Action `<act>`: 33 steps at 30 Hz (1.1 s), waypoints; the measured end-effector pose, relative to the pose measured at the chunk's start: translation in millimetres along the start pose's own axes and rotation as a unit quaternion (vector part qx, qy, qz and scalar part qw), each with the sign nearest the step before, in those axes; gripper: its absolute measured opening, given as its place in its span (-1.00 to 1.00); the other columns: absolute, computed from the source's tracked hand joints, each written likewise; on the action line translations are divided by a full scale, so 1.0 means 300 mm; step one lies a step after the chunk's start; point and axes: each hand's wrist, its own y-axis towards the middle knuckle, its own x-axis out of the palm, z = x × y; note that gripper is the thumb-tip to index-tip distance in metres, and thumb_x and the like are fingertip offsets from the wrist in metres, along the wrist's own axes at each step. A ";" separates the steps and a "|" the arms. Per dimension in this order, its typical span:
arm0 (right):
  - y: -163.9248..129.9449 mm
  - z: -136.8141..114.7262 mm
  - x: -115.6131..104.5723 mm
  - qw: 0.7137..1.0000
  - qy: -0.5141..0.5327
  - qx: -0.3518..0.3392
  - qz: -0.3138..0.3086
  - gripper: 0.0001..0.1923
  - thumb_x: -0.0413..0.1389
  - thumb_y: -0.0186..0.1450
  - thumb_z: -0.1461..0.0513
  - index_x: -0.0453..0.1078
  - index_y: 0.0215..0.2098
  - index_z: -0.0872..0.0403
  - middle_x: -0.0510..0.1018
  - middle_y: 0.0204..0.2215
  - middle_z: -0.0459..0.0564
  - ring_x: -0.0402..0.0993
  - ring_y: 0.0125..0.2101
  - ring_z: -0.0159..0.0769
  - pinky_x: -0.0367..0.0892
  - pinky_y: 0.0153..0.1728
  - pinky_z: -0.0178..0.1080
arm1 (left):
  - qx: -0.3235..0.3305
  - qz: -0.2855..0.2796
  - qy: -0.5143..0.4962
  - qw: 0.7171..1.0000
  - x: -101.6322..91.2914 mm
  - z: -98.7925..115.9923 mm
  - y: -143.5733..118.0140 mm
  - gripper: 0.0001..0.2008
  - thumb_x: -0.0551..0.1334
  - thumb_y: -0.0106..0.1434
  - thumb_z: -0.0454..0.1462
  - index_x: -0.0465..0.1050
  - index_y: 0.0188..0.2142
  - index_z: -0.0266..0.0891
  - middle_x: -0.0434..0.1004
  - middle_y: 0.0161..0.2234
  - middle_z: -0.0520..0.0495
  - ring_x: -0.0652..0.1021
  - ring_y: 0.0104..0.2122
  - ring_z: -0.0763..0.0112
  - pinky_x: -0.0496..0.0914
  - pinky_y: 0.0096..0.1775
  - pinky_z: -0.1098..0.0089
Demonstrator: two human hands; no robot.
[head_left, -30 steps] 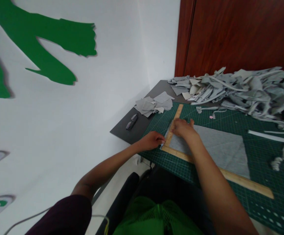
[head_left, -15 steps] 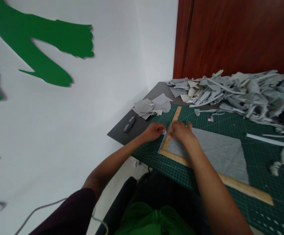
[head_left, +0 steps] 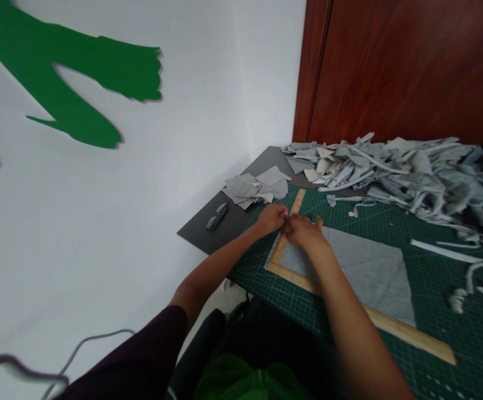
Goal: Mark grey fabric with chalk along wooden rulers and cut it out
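My left hand (head_left: pixel 272 218) is closed in a pinch at the outer edge of a wooden L-square ruler (head_left: pixel 278 253). A small pale piece showed at its fingertips a moment ago; now the fingers mostly hide it. Bent fingers of my right hand (head_left: pixel 303 230) press down on the ruler's short arm, one finger sticking out to the side. Beneath the ruler lies a flat grey cloth (head_left: pixel 362 261), with a narrow strip of it showing beyond the short arm. The ruler's long arm runs along the cloth's near edge, partly covered by my right forearm.
A green cutting mat (head_left: pixel 303 303) covers much of the dark table (head_left: pixel 199 230). Folded glasses (head_left: pixel 217 216) and small grey cloth pieces (head_left: pixel 252 188) lie at the left. A large heap of fabric scraps (head_left: pixel 416 166) fills the back right, with loose strips (head_left: pixel 445 251) nearer.
My left hand has moved up along the ruler's short arm, closer to the right hand. My right hand stays on the ruler. The whole view has shifted slightly.
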 end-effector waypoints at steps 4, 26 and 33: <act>0.003 0.002 0.003 1.000 0.000 0.000 0.002 -0.52 0.00 0.38 0.27 0.42 0.24 0.14 0.43 0.30 0.32 0.30 0.30 0.14 -0.14 0.29 0.40 | 0.019 -0.023 0.007 1.000 -0.006 -0.004 0.008 -0.76 0.16 0.32 -0.37 0.64 -0.32 -0.28 0.65 -0.33 -0.13 0.56 -0.26 0.27 0.37 -0.12 0.36; -0.018 -0.005 -0.011 1.000 -0.003 -0.004 0.011 -0.67 0.07 0.38 0.24 0.53 0.05 0.09 0.50 0.22 0.26 0.37 0.24 0.11 -0.10 0.29 0.37 | 0.056 -0.119 -0.015 0.991 -0.091 0.015 -0.110 -0.78 0.16 0.22 -0.37 0.59 -0.44 -0.29 0.49 -0.52 0.01 0.44 -0.42 0.39 0.26 -0.29 0.44; -0.001 0.012 0.010 1.000 -0.016 -0.003 0.008 -0.60 0.15 0.33 0.21 0.49 0.13 0.08 0.43 0.30 0.26 0.30 0.30 0.13 -0.15 0.32 0.37 | 0.028 -0.120 -0.020 0.992 -0.113 0.040 -0.250 -0.74 0.15 0.29 -0.34 0.66 -0.29 -0.27 0.60 -0.41 -0.03 0.52 -0.36 0.34 0.29 -0.27 0.42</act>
